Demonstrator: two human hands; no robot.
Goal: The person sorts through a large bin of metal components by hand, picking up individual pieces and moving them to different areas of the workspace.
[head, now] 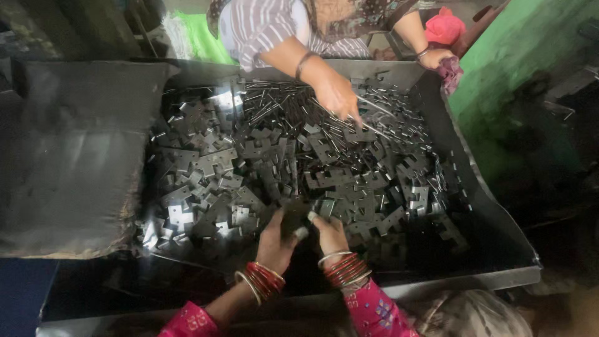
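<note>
Head view: two hands at the near edge of a tray (486, 206) heaped with metal plates (262, 168).

Left hand (277, 240) and right hand (329, 234) sit close together, pinching one dark plate (293, 218) between them; opposite, a co-worker's hand (337, 93) gathers pins (374, 109).

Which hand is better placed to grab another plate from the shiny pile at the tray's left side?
Left, probably. The left hand sits nearer the shiny metal plates; the right hand lies farther off. Both hands meet at one dark piece.

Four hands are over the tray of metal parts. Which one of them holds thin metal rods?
The co-worker's hand at the far side of the dark metal tray: thin metal rods stick out of it. The wearer's left hand and right hand meet over flat plates.
</note>
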